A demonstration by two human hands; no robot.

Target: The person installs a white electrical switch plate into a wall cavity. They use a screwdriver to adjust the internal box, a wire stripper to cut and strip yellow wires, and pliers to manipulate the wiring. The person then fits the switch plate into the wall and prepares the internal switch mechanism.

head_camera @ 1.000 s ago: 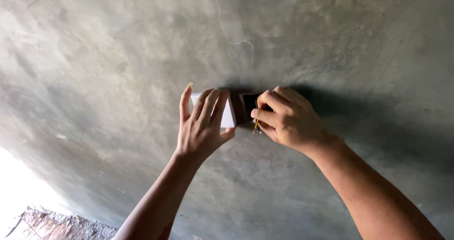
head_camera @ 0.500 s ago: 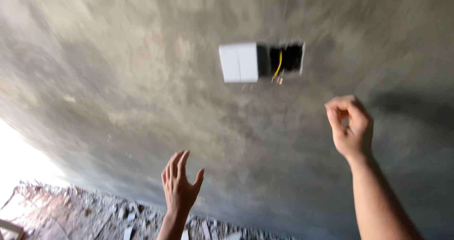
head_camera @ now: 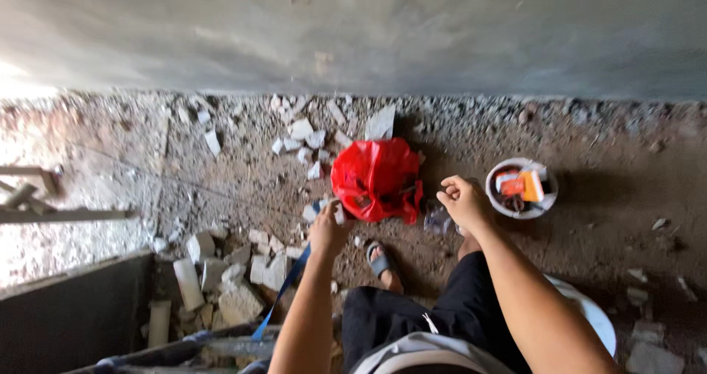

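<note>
I look down at a rubble-strewn dirt floor below a grey plastered wall (head_camera: 368, 28). My left hand (head_camera: 328, 229) hangs in front of me, fingers curled loosely, just left of a red plastic bag (head_camera: 377, 179) on the ground. My right hand (head_camera: 464, 199) is held right of the bag with fingers curled in; a small thing may be pinched in it, but I cannot make it out. A white bowl (head_camera: 546, 197) with an orange item and small parts stands right of my right hand. My sandalled foot (head_camera: 383, 262) shows below the bag.
Broken white bricks (head_camera: 221, 271) and plaster chips (head_camera: 309, 135) lie scattered left of and behind the bag. A blue strap (head_camera: 283, 289) runs down past my left arm. Wooden planks (head_camera: 37, 197) lie at far left, a dark panel (head_camera: 74, 308) at bottom left.
Both hands left the white switch plate on the wall and dropped. My view swung from the wall box down to the floor, the red bag and the bowl.
</note>
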